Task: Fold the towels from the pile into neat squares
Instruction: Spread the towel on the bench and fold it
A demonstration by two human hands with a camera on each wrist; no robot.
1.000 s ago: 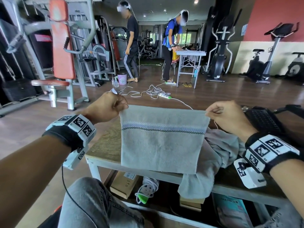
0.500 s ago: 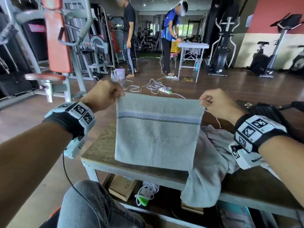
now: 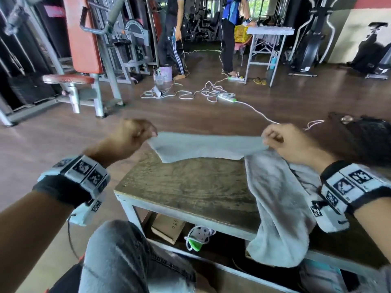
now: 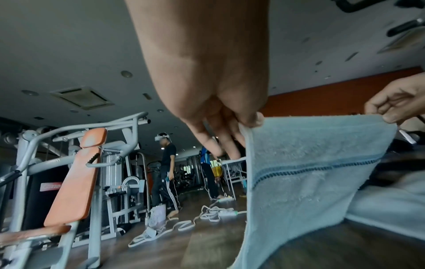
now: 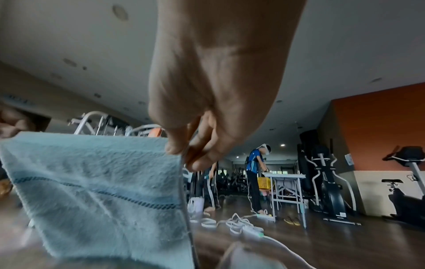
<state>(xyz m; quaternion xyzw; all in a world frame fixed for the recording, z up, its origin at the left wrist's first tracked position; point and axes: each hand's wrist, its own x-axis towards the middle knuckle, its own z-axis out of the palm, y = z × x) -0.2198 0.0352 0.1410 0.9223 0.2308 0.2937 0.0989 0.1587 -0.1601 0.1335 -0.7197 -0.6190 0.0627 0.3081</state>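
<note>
A pale grey-blue towel (image 3: 203,146) with a dark stitched stripe (image 4: 317,169) is stretched between my two hands over the far edge of a low wooden table (image 3: 186,187). My left hand (image 3: 135,134) pinches its left top corner (image 4: 247,125). My right hand (image 3: 279,140) pinches the right top corner (image 5: 177,151). From the head view the towel shows only as a narrow band slanting away from me. A second grey towel (image 3: 279,208) lies crumpled on the table's right side and hangs over the near edge.
Under the table sit a cardboard box (image 3: 167,227) and a white and green item (image 3: 198,235). A black bag (image 3: 364,136) lies at the far right. White cables and a power strip (image 3: 226,96) trail across the floor. Gym machines (image 3: 84,49) and two standing people (image 3: 173,34) are beyond.
The towel hung flat facing me before. Both hands have swung it forward, so its lower part now slants away over the table's far edge. The head view has tilted down.
</note>
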